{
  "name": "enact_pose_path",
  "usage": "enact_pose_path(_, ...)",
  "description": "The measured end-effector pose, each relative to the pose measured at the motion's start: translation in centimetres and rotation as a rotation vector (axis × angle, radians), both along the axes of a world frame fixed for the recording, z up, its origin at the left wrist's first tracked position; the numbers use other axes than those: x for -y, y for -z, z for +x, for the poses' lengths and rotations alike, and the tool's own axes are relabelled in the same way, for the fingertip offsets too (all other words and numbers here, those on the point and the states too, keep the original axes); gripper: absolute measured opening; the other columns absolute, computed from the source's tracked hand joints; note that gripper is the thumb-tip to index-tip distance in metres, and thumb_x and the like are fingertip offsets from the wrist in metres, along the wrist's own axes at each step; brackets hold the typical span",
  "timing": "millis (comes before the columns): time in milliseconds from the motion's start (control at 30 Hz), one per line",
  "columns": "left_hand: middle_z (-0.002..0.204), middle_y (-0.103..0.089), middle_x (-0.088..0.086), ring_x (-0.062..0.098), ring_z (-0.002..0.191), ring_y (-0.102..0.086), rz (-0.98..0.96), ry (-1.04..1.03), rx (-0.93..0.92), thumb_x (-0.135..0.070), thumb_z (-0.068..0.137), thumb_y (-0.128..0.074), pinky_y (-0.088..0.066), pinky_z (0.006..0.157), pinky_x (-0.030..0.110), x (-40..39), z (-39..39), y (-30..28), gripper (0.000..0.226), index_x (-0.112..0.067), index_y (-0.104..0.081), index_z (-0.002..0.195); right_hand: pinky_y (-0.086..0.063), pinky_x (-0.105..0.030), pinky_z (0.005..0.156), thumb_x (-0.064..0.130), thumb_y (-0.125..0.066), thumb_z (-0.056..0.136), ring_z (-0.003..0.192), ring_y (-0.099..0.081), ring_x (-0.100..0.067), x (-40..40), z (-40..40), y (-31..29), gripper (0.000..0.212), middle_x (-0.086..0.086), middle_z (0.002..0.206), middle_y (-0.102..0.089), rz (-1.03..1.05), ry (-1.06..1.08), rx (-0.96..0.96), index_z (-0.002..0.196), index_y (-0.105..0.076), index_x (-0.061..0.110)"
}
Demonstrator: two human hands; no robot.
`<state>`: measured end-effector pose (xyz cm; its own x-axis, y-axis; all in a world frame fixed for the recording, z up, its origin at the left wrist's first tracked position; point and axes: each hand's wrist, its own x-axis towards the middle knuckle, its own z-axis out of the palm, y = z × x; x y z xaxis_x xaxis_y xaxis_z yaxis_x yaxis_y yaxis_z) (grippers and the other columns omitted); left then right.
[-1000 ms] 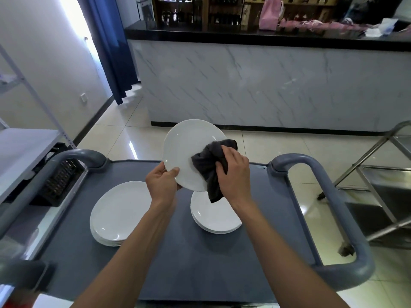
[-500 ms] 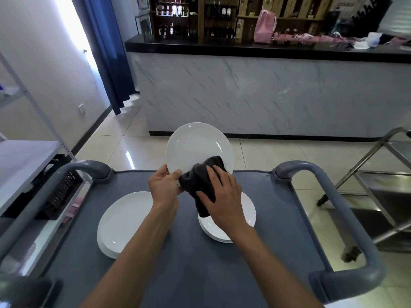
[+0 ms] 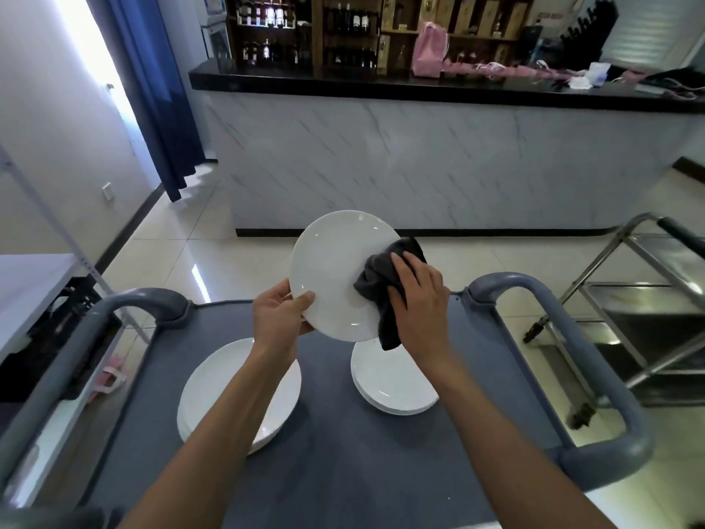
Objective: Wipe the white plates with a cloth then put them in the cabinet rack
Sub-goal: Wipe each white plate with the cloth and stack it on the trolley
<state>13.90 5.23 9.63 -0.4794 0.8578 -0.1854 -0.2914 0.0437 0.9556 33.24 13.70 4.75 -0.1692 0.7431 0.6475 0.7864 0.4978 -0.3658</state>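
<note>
**Wiping a raised plate over the cart, with little room to either side**

The grey service cart (image 3: 343, 471) carries everything: its flat top holds two stacks of white plates, the left stack (image 3: 213, 391) near the person's left forearm and the right stack (image 3: 393, 387) under the right wrist. Raised grey handles, the left handle (image 3: 126, 311) and the right handle (image 3: 572, 337), wall in both sides of the top, so a wide elbow swing would likely meet them. Beyond the cart lie open tiled floor (image 3: 496, 261) and the marble-fronted bar counter (image 3: 419, 154), well apart; a steel trolley (image 3: 648, 299) stands close on the right. No cabinet rack is plainly in view.

The held plate (image 3: 332, 269) is lifted clear of both stacks and tilted up, its face toward the person. The left hand (image 3: 280, 318) pinches its lower left rim, thumb on the face and fingers behind. The right hand (image 3: 417, 299) grips the bunched dark grey cloth (image 3: 381, 292) and presses it against the plate's right side, near the rim.

To do this well, I judge the left-hand pinch should stay firm while the cloth travels round the whole face and over the edge, then the back. Pushing hard at the right rim, opposite the grip, could lever the plate loose; it hangs directly above the right stack, so a slip risks chipping several plates.
</note>
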Motion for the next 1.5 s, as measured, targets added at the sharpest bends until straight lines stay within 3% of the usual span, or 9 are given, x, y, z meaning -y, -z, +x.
enact_pose_path(200, 0.090, -0.077, -0.003, 0.025, 0.088, -0.070, -0.032, 0.162, -0.074, 0.007, 0.091, -0.061, -0.060, 0.060, 0.032, 0.3, -1.1, 0.2, 0.035, -0.027, -0.072, 0.095, -0.046, -0.051, 0.091, 0.025, -0.051, 0.095, 0.124, -0.048, -0.032, -0.8, -1.5, -1.6, 0.048, -0.007, 0.144, -0.055, -0.023, 0.038, 0.035, 0.142, -0.056, 0.017)
enact_pose_path(333, 0.087, -0.078, -0.002, 0.025, 0.080, -0.072, -0.041, 0.259, -0.120, 0.008, 0.090, -0.062, -0.060, 0.060, 0.034, 0.6, -1.4, 0.5, 0.033, -0.022, -0.074, 0.098, -0.043, -0.051, 0.095, 0.021, -0.054, 0.098, 0.126, -0.049, -0.033, -0.9, -3.6, -3.3, 0.047, -0.007, 0.146, -0.053, -0.022, 0.008, 0.023, 0.144, -0.053, 0.018)
enact_pose_path(600, 0.092, -0.077, 0.006, 0.028, 0.081, -0.071, -0.036, 0.216, -0.070, 0.011, 0.089, -0.060, -0.060, 0.059, 0.035, 1.3, -3.0, 0.8, 0.033, -0.017, -0.075, 0.100, -0.045, -0.049, 0.095, 0.026, -0.048, 0.099, 0.127, -0.048, -0.028, 1.1, -7.1, -3.2, 0.045, -0.003, 0.146, -0.054, -0.032, -0.146, 0.062, 0.143, -0.055, 0.020)
enact_pose_path(733, 0.098, -0.077, 0.012, 0.032, 0.085, -0.071, -0.048, 0.171, -0.020, 0.008, 0.090, -0.060, -0.062, 0.067, 0.042, 1.8, -4.3, 1.3, 0.031, -0.014, -0.075, 0.106, -0.044, -0.048, 0.094, 0.022, -0.054, 0.097, 0.127, -0.050, -0.027, 2.3, -7.5, -2.3, 0.044, -0.001, 0.145, -0.055, -0.052, -0.186, 0.091, 0.141, -0.057, 0.022)
enact_pose_path(1000, 0.085, -0.076, 0.004, 0.027, 0.072, -0.067, -0.045, 0.058, 0.054, 0.009, 0.089, -0.058, -0.060, 0.059, 0.036, 2.2, -5.8, 1.7, 0.034, -0.018, -0.074, 0.102, -0.047, -0.050, 0.094, 0.019, -0.056, 0.093, 0.126, -0.052, -0.028, 4.5, -7.6, -0.8, 0.046, -0.001, 0.143, -0.058, -0.117, -0.164, 0.072, 0.139, -0.060, 0.022)
enact_pose_path(1233, 0.099, -0.073, 0.009, 0.029, 0.083, -0.068, -0.018, -0.024, 0.069, 0.008, 0.091, -0.059, -0.062, 0.067, 0.041, 2.3, -6.2, 1.5, 0.032, -0.016, -0.071, 0.108, -0.047, -0.049, 0.092, 0.020, -0.051, 0.095, 0.124, -0.053, -0.029, 7.6, -8.3, 0.9, 0.044, -0.003, 0.142, -0.058, -0.092, -0.160, 0.088, 0.138, -0.061, 0.022)
enact_pose_path(1367, 0.100, -0.075, 0.011, 0.033, 0.087, -0.069, -0.030, 0.019, 0.049, 0.007, 0.091, -0.060, -0.060, 0.076, 0.051, 2.4, -6.3, 1.5, 0.032, -0.017, -0.072, 0.106, -0.049, -0.048, 0.089, 0.022, -0.044, 0.096, 0.122, -0.055, -0.029, 8.8, -9.4, 1.6, 0.043, -0.005, 0.138, -0.061, -0.052, -0.110, 0.030, 0.135, -0.063, 0.020)
enact_pose_path(1500, 0.094, -0.077, 0.011, 0.028, 0.077, -0.071, -0.019, 0.148, -0.030, 0.010, 0.089, -0.061, -0.062, 0.066, 0.044, 2.8, -6.9, 1.0, 0.032, -0.016, -0.074, 0.103, -0.048, -0.053, 0.093, 0.012, -0.051, 0.095, 0.119, -0.056, -0.031, 7.3, -9.5, 0.7, 0.042, -0.006, 0.136, -0.062, -0.076, -0.053, -0.123, 0.134, -0.065, 0.018)
